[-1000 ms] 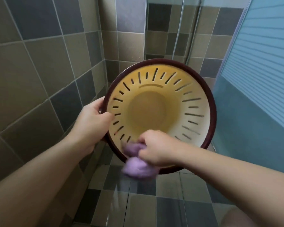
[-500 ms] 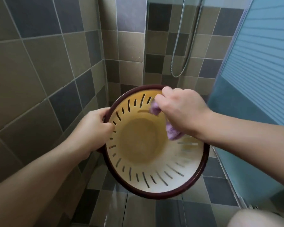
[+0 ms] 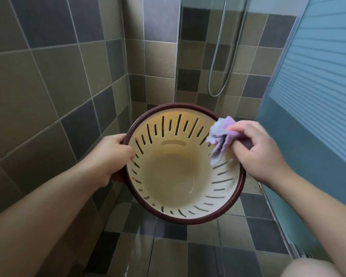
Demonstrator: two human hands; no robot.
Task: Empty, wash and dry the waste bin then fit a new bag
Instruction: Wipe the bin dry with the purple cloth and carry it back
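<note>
Bin held in the air over the tiled floor, mouth tipped toward the camera, cream slotted inside, dark red rim. Left hand grips the rim's left edge, fingers curled over into the bin, thumb outside. Right hand at the rim's upper right, fingers pinching a bunched purple cloth that hangs over the rim onto the inner wall just below them. Bin inside shows nothing but the cloth edge; bottom looks shiny. Tiled wall near, left of the left fingers, little room on that side. Corner wall beyond the bin's far rim, with a gap between. Shower hose loops down the far wall above the right fingers, well apart. Blue frosted door close to the right of the right hand, narrow room there. Open floor below the bin. A knee at bottom right, below the right forearm.
</note>
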